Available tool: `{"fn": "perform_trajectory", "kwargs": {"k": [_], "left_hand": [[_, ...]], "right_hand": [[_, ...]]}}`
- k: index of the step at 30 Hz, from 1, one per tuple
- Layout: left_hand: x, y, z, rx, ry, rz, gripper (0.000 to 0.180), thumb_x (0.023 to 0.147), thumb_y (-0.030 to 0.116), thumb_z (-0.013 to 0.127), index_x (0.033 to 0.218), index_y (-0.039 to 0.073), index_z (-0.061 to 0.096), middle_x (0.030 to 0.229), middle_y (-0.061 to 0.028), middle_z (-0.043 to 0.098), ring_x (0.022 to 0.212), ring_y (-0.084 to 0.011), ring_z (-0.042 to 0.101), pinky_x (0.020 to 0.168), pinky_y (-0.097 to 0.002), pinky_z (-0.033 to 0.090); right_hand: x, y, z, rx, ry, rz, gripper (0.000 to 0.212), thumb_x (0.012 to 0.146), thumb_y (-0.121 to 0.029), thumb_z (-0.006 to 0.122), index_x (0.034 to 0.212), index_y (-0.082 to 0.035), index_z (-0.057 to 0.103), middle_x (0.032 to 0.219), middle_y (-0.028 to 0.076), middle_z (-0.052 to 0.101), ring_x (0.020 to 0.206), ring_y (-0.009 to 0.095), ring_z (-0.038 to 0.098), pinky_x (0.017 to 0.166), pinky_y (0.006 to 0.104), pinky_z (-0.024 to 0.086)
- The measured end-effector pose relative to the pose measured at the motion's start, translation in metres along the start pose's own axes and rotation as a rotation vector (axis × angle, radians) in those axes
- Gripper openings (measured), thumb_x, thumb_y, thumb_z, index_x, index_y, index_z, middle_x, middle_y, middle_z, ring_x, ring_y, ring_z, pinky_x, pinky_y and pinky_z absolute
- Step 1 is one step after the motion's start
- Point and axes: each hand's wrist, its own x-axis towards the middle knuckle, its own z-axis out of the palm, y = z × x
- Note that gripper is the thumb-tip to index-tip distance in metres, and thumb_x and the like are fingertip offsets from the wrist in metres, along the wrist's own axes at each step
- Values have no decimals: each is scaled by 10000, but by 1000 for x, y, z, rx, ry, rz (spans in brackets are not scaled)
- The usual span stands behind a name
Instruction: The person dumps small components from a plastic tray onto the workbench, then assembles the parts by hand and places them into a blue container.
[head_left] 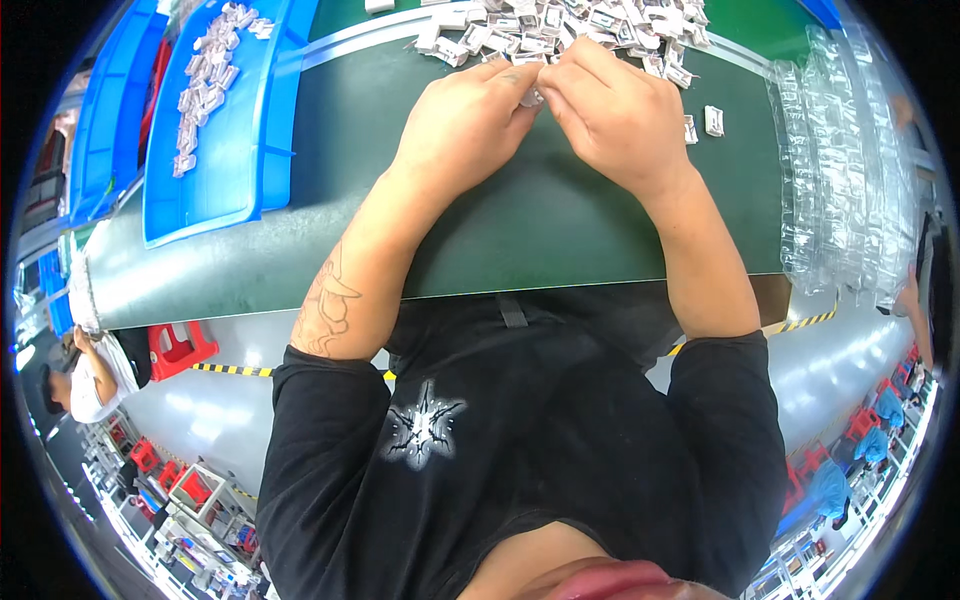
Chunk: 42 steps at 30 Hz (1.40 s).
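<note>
As both hands meet at the far middle of the green work surface (500, 235), we see the fingertips of the left hand (465, 122) and right hand (622, 118) drawn narrow about a small white piece (533, 98). Since the fingers cover most of it, we cannot tell its exact orientation. Just beyond the hands we find a heap of similar white pieces (525, 40); to the right of the right hand lies a loose piece (714, 121), apart from the heap. At left we note a blue tray (200, 208) bearing a row of pieces (205, 85), and at right, stacked clear plastic trays (840, 180).
</note>
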Motion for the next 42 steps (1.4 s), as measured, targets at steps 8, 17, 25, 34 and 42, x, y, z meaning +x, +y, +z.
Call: {"fn": "perform_trajectory", "kwargs": {"k": [8,17,25,34,42], "left_hand": [[9,-30,-48,-1154,588,-206,412,988,176,654,1347,-13,581,998,-84,692,835,-144,657,736,-283,563],[0,-29,-20,-739,127,-298,247,964,156,706,1179,36,726,822,1,717,749,-56,629,708,-209,505],[2,-17,-17,-981,-221,-483,399,1081,346,506,1283,41,665,893,-18,694,751,-73,600,673,-223,498],[4,-9,-14,-1345,-40,-357,326,955,107,715,1264,18,655,1131,-55,723,951,-107,670,712,-229,516],[4,2,-4,-1266,59,-154,329,913,-12,725,1223,-42,621,1228,-158,697,1102,-202,682,934,-324,576]], "right_hand": [[0,28,-7,567,181,309,83,914,-116,706,954,-50,673,863,32,624,732,174,586,624,311,465],[-9,56,12,-191,-285,257,105,890,-221,722,983,-183,696,931,-21,605,765,236,653,657,378,537],[-2,24,-9,323,-18,-82,244,737,50,767,934,-91,744,800,18,524,672,162,550,581,287,445],[1,15,-21,543,125,47,360,760,-77,849,1102,-97,739,775,3,597,622,110,538,542,260,429],[-8,8,-12,601,-4,103,250,798,-41,810,1019,-118,722,776,54,717,637,169,682,574,273,515]]}}
